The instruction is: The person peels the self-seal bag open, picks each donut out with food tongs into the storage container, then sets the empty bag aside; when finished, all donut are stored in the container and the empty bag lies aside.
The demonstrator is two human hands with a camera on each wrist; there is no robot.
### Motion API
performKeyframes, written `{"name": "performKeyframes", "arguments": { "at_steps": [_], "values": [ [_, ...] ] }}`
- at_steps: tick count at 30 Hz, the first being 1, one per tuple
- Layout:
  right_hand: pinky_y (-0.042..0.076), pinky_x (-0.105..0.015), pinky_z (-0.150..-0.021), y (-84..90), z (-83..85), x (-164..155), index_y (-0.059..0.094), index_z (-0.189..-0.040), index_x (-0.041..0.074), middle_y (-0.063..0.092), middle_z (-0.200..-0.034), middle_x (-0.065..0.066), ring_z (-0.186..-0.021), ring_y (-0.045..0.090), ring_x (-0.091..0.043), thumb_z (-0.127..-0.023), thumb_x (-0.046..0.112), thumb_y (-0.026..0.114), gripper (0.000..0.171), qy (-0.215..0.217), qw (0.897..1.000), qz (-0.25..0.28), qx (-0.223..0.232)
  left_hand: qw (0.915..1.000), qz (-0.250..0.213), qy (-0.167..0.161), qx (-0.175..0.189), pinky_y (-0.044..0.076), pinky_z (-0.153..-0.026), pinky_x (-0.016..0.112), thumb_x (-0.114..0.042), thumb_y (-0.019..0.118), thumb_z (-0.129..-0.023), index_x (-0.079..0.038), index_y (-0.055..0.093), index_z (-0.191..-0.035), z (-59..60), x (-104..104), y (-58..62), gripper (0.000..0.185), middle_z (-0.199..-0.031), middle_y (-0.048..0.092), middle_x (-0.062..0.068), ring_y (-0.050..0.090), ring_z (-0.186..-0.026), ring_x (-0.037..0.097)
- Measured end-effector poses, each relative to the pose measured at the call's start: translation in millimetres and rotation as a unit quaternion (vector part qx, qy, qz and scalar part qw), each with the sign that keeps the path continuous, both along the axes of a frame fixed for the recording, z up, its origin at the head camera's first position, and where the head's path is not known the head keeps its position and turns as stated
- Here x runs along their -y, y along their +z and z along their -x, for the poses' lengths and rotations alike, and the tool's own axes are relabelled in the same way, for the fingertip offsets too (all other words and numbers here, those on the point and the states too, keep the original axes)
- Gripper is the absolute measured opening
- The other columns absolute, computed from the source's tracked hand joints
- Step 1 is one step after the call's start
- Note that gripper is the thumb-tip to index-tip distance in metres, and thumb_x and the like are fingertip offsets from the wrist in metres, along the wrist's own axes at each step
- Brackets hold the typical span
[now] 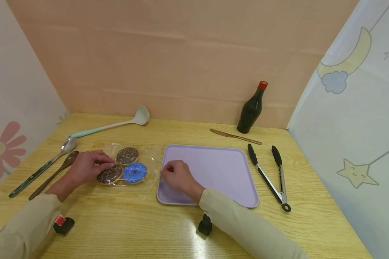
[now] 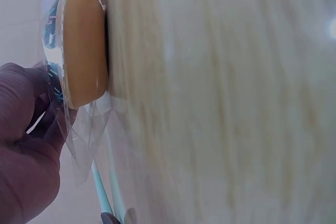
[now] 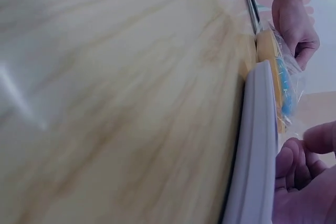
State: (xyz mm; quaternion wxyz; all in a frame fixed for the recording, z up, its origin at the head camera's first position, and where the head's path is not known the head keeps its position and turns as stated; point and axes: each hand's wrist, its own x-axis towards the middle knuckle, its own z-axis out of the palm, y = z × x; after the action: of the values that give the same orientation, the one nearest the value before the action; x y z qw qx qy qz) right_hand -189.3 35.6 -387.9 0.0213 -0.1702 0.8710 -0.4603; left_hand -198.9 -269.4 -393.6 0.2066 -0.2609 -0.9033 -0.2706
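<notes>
A clear plastic bag (image 1: 153,166) holding three doughnuts lies on the table. Two are dark with sprinkles, a rear doughnut (image 1: 128,155) and a front-left doughnut (image 1: 109,175); the third is a blue doughnut (image 1: 134,173). My left hand (image 1: 90,166) pinches the bag's film at its left side, over the front-left doughnut. At the other end, my right hand (image 1: 178,177) pinches the bag's right edge with curled fingers, over the left rim of a lilac tray (image 1: 214,172). In the right wrist view, thumb and fingertips (image 3: 320,137) meet close to the film.
A ladle (image 1: 116,124) lies behind the bag; a spoon with a green handle (image 1: 42,172) and a wooden spoon (image 1: 55,176) lie left. Beyond the tray are a knife (image 1: 235,136) and a dark bottle (image 1: 251,112). Spread tongs (image 1: 272,180) lie on the right.
</notes>
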Motion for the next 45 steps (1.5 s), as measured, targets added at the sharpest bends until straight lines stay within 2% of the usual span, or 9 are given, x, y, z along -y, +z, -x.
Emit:
{"name": "performKeyframes", "arguments": {
  "at_steps": [5,10,16,22,26,32,41,45],
  "values": [
    [0.042,-0.025,-0.055,2.4,6.0,9.8,0.067,-0.077,0.009,0.058,-0.066,0.004,-0.060,0.050,-0.010,-0.091,0.022,0.061,0.020,0.000,0.999,0.027,0.031,1.0000,-0.001,0.005,0.005,0.037,-0.049,0.024,0.001,0.079,-0.074,-0.007,0.076,-0.079,-0.5,2.0,0.1,0.010,-0.074,0.065,-0.003,0.053,-0.059,0.005],
    [0.044,-0.025,-0.052,1.6,13.6,20.2,0.067,-0.081,0.008,0.059,-0.068,0.003,-0.058,0.053,-0.011,-0.090,0.029,0.066,0.022,0.014,0.999,0.016,0.047,0.9999,-0.011,0.001,0.005,0.037,-0.049,0.024,0.002,0.078,-0.074,-0.007,0.076,-0.079,-0.3,2.7,-1.4,0.011,-0.075,0.065,-0.003,0.053,-0.060,0.005],
    [0.044,-0.022,-0.052,-2.6,18.1,24.5,0.068,-0.080,0.006,0.059,-0.066,0.004,-0.057,0.052,-0.007,-0.088,0.020,0.069,0.017,0.015,0.999,0.006,0.033,0.9997,-0.016,0.000,0.017,0.045,-0.054,0.022,0.002,0.078,-0.074,-0.007,0.076,-0.081,1.1,1.9,-3.0,0.011,-0.077,0.065,-0.003,0.057,-0.064,0.008],
    [0.041,-0.022,-0.051,-3.6,19.9,22.4,0.068,-0.080,0.006,0.057,-0.065,0.003,-0.056,0.049,-0.008,-0.090,0.016,0.066,0.014,0.031,0.999,0.006,0.028,0.9979,-0.030,0.025,0.052,0.048,-0.057,0.023,-0.001,0.079,-0.075,-0.005,0.076,-0.083,0.5,1.0,-2.2,0.009,-0.078,0.067,0.001,0.061,-0.067,0.015],
    [0.041,-0.022,-0.052,-3.7,20.3,20.3,0.067,-0.080,0.005,0.056,-0.065,0.003,-0.057,0.048,-0.008,-0.090,0.013,0.064,0.014,0.033,0.999,0.013,0.021,0.9962,-0.037,0.034,0.071,0.049,-0.057,0.023,-0.001,0.079,-0.075,-0.004,0.076,-0.083,1.4,1.5,-2.1,0.009,-0.078,0.068,0.003,0.062,-0.067,0.014],
    [0.041,-0.022,-0.054,-3.0,21.7,13.2,0.065,-0.077,0.005,0.054,-0.065,0.003,-0.059,0.048,-0.008,-0.090,0.011,0.060,0.015,0.020,1.000,0.012,0.001,0.9971,-0.030,0.028,0.063,0.049,-0.056,0.024,0.000,0.079,-0.074,-0.006,0.076,-0.080,3.0,2.6,-1.4,0.009,-0.076,0.068,0.001,0.061,-0.064,0.010],
    [0.042,-0.024,-0.054,-4.5,24.0,-0.6,0.064,-0.073,0.005,0.056,-0.066,0.003,-0.058,0.049,-0.010,-0.085,0.009,0.057,0.014,0.007,1.000,0.025,0.005,0.9977,-0.024,0.024,0.059,0.047,-0.055,0.024,0.000,0.079,-0.074,-0.007,0.076,-0.079,1.2,3.2,0.8,0.010,-0.075,0.067,-0.001,0.059,-0.063,0.009],
    [0.041,-0.024,-0.054,0.3,23.7,2.4,0.065,-0.073,0.008,0.057,-0.066,0.004,-0.059,0.049,-0.010,-0.087,0.012,0.056,0.017,-0.015,0.999,0.021,0.019,0.9975,-0.026,0.024,0.060,0.047,-0.055,0.024,0.000,0.079,-0.074,-0.008,0.076,-0.079,1.2,3.1,0.4,0.010,-0.075,0.067,-0.002,0.059,-0.064,0.009]
  ]
}}
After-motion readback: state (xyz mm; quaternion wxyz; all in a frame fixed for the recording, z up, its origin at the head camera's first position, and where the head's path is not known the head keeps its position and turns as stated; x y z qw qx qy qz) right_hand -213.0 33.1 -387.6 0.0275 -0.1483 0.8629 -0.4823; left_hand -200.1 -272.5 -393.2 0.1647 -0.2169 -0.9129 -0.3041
